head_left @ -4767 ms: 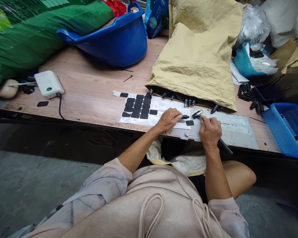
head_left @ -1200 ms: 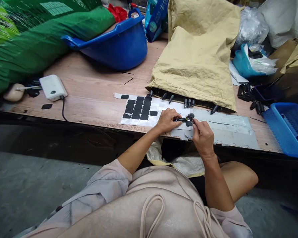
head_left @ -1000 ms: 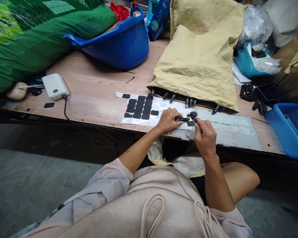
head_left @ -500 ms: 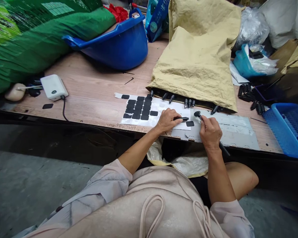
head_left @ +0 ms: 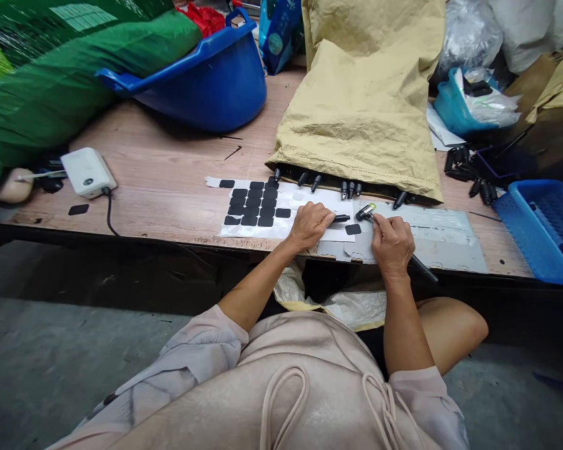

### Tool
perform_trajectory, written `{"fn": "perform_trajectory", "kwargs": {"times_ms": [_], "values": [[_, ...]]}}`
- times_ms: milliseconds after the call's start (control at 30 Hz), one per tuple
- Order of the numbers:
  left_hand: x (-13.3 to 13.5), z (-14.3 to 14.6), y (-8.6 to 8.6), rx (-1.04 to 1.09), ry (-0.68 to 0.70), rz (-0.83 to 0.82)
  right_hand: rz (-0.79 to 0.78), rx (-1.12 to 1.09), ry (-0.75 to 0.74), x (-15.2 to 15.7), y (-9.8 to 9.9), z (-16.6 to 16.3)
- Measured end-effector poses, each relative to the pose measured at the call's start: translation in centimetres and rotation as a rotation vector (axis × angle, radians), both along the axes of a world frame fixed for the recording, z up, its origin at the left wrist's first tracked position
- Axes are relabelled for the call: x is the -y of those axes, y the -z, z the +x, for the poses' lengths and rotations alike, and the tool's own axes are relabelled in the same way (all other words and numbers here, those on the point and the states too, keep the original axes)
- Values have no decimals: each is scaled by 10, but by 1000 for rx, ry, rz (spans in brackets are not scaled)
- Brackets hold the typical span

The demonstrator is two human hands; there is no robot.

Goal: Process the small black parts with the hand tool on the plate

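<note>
My left hand (head_left: pixel 310 225) is closed on a small black cylinder (head_left: pixel 341 219), which sticks out past the fingertips to the right over a white sheet. Gripped in my right hand (head_left: pixel 393 245) is a small mallet (head_left: pixel 366 211) with a black and yellow-green head; its black handle runs out below the hand. The mallet's head is just right of the cylinder, apart from it. A loose black rounded patch (head_left: pixel 353 229) lies below the cylinder's tip. Left of my left hand, rows of black patches (head_left: pixel 252 203) cover a white backing sheet (head_left: pixel 221 231).
A tan sack (head_left: pixel 366 112) lies behind the hands, several black cylinders (head_left: pixel 316 183) poking from its mouth. A grey board (head_left: pixel 441 237) extends rightward toward a blue basket (head_left: pixel 544 231). Farther left are a blue tub (head_left: pixel 206 87) and a white box with a cable (head_left: pixel 88 172).
The mallet has turned, so its yellow-green face now shows. My left hand stays on the cylinder. The whole view has shifted slightly, moving the table things left and up.
</note>
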State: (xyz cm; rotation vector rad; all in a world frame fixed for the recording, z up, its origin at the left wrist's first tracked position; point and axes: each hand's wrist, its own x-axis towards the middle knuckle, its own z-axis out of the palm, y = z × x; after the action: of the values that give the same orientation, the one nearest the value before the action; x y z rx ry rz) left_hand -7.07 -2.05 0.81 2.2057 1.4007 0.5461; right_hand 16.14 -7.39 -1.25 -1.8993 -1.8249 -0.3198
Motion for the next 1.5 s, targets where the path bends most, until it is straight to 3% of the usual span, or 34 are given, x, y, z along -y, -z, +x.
{"fn": "perform_trajectory", "kwargs": {"times_ms": [300,400,467,533,600,667,800,900,1000,1100,1167,1233,1333,1400,1500], "values": [[-3,0,4,18,0,24,28,14,-5,0,0,0],[6,-2,2,28,54,159,21,-1,-6,0,-1,0],[24,-1,0,46,170,312,11,-6,-10,0,-2,-1],[51,1,2,64,375,403,1,-3,-15,0,-2,-1],[80,6,10,45,594,366,-6,1,-15,0,-3,-1],[103,12,23,-49,678,234,-6,5,-9,0,-3,-1],[118,23,54,-317,535,-121,5,8,-9,0,-2,0],[114,26,59,-433,445,-329,8,-1,-7,-1,-2,0],[112,27,40,-348,492,-327,5,-2,-11,0,-2,0],[99,28,6,-138,491,-198,9,8,-15,0,-2,0],[77,26,-15,-34,322,-102,17,13,-10,0,-1,-1],[45,19,-31,17,16,-15,20,10,-6,0,-1,-1],[-9,2,-39,2,-378,74,6,-5,-8,0,-2,-1],[-38,-9,-36,-29,-510,87,-3,-14,-10,0,-2,-1],[-62,-19,-27,-66,-572,50,-3,-24,-10,0,-2,-1]]}}
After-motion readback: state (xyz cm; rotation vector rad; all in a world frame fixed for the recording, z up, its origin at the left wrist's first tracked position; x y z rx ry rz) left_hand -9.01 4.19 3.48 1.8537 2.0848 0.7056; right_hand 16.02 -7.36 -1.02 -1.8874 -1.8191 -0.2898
